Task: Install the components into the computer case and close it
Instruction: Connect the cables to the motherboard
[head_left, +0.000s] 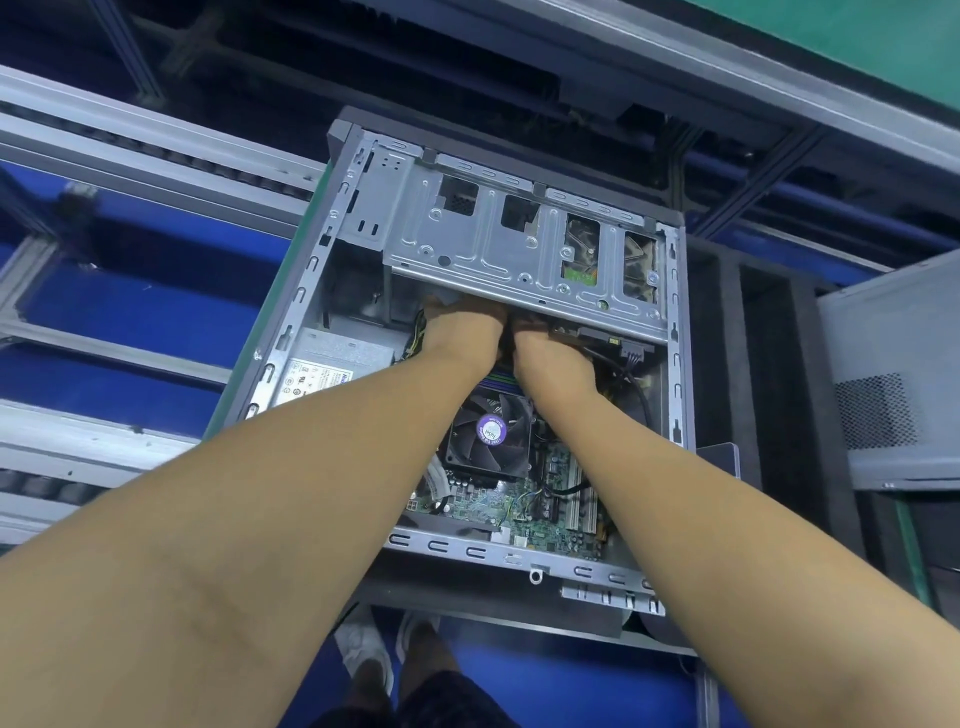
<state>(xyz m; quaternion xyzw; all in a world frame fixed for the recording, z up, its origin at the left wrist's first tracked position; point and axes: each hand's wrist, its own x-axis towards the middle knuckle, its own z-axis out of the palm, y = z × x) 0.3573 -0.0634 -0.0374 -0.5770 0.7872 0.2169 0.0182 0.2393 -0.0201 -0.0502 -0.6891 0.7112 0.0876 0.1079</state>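
Under the drive cage (467, 249), left hand (462, 327) and right hand (545, 358) reach in, grips can't tell; mid-install, next likely needs seating by feel.

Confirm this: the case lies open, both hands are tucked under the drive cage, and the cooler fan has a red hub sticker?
No: the hub sticker on the cooler fan is purple, not red, as the head view shows. The case lies open, left hand and right hand tucked under the drive cage.

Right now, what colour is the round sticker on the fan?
The sticker is purple with white; head view.
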